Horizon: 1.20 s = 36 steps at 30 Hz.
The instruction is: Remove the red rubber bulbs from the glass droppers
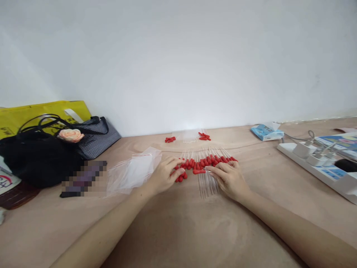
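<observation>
My right hand pinches a thin clear dropper by the glass just behind its red rubber bulb, which points left. Beneath that hand several bare glass tubes lie side by side. Behind both hands stretches a row of droppers with red bulbs, their glass tips toward the wall. My left hand has its thumb and fingers closed around a red rubber bulb among a small heap of loose bulbs; its fingers partly hide the heap.
Clear plastic zip bags lie left of my left hand. By the wall are more red bulbs and droppers. A power strip and a tissue pack sit at right; a black bag and a striped bag stand at left.
</observation>
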Each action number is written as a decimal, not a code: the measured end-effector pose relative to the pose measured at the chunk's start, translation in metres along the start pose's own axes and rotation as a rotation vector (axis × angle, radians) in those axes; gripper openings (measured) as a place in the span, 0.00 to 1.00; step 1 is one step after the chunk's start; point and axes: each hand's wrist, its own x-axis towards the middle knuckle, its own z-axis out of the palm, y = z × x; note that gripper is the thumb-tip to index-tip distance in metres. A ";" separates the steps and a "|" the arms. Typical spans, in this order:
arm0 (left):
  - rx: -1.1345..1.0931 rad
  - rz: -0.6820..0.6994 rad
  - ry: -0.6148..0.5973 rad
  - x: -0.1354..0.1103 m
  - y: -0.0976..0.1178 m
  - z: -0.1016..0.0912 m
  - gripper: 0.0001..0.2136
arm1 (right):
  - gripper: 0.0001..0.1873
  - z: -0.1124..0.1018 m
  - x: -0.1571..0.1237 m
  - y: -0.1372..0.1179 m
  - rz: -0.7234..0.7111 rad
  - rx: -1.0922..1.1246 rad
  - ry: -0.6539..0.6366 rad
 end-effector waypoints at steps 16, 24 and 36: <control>0.055 0.118 0.114 -0.026 0.027 0.047 0.07 | 0.11 -0.001 -0.003 -0.026 -0.211 -0.020 0.075; 0.066 0.157 0.127 -0.031 0.028 0.045 0.09 | 0.11 -0.003 -0.004 -0.028 -0.224 -0.003 0.081; -0.028 -0.306 0.343 -0.018 -0.007 0.011 0.11 | 0.15 0.005 -0.002 -0.008 0.015 0.226 -0.036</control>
